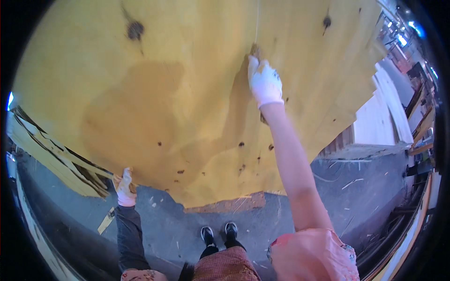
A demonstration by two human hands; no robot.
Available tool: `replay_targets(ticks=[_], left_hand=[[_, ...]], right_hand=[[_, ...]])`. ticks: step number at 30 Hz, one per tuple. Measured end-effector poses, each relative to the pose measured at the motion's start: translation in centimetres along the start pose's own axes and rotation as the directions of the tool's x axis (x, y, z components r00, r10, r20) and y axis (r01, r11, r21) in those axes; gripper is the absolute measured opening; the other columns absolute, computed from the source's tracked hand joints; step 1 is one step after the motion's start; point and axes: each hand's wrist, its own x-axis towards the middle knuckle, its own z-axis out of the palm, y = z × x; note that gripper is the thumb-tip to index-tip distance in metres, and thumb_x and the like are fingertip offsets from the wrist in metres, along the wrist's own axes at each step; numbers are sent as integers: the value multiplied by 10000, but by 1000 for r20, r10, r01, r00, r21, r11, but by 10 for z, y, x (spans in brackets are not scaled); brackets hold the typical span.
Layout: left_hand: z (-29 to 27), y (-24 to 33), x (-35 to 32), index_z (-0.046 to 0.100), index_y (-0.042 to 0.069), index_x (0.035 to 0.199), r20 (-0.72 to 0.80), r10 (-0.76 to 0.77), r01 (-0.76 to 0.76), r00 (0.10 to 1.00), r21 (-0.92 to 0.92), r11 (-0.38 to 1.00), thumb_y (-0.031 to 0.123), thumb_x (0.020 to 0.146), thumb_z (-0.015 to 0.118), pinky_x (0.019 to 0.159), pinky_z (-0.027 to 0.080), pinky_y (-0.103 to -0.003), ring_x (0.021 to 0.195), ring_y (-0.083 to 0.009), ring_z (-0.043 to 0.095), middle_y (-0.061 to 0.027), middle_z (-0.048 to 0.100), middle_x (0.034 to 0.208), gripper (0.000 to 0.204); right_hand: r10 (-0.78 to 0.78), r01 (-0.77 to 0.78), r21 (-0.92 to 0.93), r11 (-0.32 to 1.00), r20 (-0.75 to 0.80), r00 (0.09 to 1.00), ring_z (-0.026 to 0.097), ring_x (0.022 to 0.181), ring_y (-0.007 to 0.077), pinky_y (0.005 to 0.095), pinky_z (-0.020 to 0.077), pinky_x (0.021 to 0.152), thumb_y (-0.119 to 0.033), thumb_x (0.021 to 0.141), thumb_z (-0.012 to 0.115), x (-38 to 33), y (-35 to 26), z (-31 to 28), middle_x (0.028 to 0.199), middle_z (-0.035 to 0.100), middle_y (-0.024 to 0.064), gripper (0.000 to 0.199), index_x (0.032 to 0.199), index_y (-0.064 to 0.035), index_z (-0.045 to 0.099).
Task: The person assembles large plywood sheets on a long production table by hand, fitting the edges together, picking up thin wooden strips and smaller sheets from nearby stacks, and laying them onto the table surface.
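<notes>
A large sheet of yellowish wood veneer [206, 117] with dark knots and a ragged near edge spreads before me. My right hand [266, 84], in a white glove, reaches far over it. Its fingers are closed and bent down at a small brown patch, where a thin pale line runs away along the sheet; what they hold is hidden. My left hand [125, 188], in a stained white glove, is closed at the sheet's near left edge. The end of a narrow veneer strip [96, 169] meets its fingers.
Stacked veneer layers [61, 161] jut out below the sheet at left. Another pale stack [375, 122] stands at right. A brown board [229, 204] shows under the near edge. Wood scraps, including a short strip [107, 221], litter the grey floor [164, 225] around my shoes.
</notes>
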Motion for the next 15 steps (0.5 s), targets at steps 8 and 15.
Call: replay_targets(ticks=[8,15], left_hand=[[1,-15,7,453,12,1191,-90,-35,16,995,-205,979,158,833,522,706,470,-296,873,-150,551,-60,568,1066,394],[10,3,47,400,-12,1268,3,259,-259,966,-59,964,170,831,488,833,450,-316,1009,-189,521,-104,515,1177,481]], right_hand=[[166,-105,-201,974,317,934,589,700,403,483,465,670,-437,891,397,-217,276,186,722,595,257,435,826,-17,491],[693,-448,-541,712,648,318,570,955,368,456,447,822,-453,879,316,-499,498,286,987,597,231,528,1075,-44,587]])
